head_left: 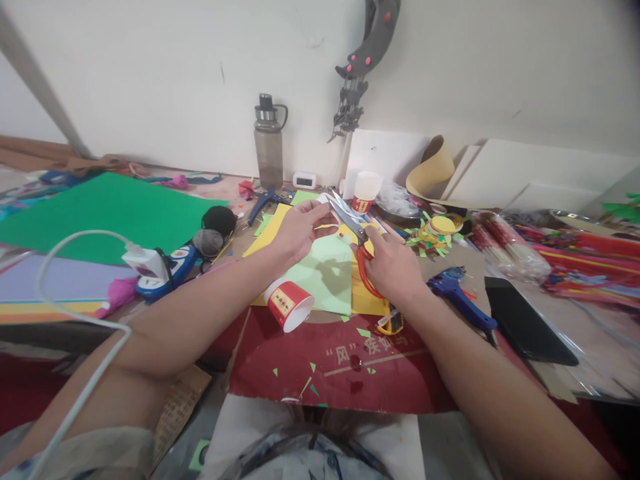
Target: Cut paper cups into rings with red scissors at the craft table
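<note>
My right hand [393,263] grips a pair of scissors [360,233] by their orange handles, with the blades parted and pointing up and left. In my left hand [300,230], pinched between thumb and fingers, is a small piece of white paper [323,198] next to the blades; the fingers partly hide its shape. Below both hands lie a light green sheet [327,280] and a yellow sheet [367,293]. A red and white paper cup [287,303] rests on its side under my left forearm. Near my right wrist lies a yellow utility knife [391,323].
At the back stand a grey water bottle [269,150] and another paper cup [367,192]. A blue glue gun [460,297] and a black phone [527,320] lie to the right. Leftward are a green sheet [100,217] and a power strip [167,273] with a white cable.
</note>
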Demonstrator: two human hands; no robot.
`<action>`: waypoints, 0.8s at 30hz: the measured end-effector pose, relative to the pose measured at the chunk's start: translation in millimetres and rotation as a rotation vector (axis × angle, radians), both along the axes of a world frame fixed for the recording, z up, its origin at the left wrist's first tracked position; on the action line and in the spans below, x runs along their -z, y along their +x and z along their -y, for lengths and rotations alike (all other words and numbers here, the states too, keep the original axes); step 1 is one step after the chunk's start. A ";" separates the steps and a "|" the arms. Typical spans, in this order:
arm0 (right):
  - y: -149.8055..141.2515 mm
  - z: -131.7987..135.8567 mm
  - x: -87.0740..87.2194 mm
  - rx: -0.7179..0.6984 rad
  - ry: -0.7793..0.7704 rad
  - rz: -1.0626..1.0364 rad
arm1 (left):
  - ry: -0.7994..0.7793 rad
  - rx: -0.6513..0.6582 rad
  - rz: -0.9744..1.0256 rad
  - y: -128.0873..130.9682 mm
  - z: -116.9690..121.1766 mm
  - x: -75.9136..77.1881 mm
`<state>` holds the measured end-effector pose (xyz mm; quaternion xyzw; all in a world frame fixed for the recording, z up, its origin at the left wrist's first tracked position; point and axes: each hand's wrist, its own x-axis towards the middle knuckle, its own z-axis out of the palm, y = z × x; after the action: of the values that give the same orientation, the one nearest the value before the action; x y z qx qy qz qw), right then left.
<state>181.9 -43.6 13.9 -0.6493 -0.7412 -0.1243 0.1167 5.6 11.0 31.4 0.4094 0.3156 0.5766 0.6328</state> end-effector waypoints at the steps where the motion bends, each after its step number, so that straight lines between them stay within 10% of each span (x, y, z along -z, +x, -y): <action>1: 0.2 -0.1 0.4 -0.003 0.002 0.005 | 0.002 -0.002 -0.004 -0.1 0.0 -0.5; 24: 1.0 -0.4 4.3 -0.017 0.024 -0.006 | -0.035 0.010 0.106 -3.3 -3.1 0.3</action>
<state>182.9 -43.3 9.6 -0.6421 -0.7446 -0.1301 0.1278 2.4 14.1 31.1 0.3685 0.2896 0.5888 0.6585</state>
